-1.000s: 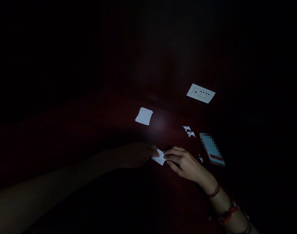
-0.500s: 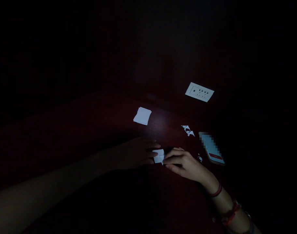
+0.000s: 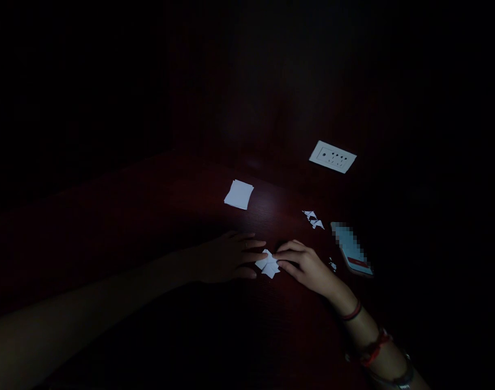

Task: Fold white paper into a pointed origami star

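Observation:
A small white sheet of folded paper (image 3: pixel 268 267) with creases and pointed corners lies on the dark reddish table. My left hand (image 3: pixel 233 255) rests to its left, fingers spread, one fingertip pressing on the paper's left part. On the other side, my right hand (image 3: pixel 306 265) has its index finger and thumb on the paper's right edge, close together. Both hands are dim, the left one in deeper shadow.
Beyond my hands sits a stack of white square paper (image 3: pixel 239 195). Folded paper pieces (image 3: pixel 313 219) and small white scraps (image 3: pixel 332 264) lie to the right, near a phone (image 3: pixel 352 249) with its screen blurred. A white socket panel (image 3: pixel 332 157) is behind.
The paper between my hands has turned and its outline has changed from nearly square to several points. My right hand has shifted slightly up and left; my left fingers have spread a little more.

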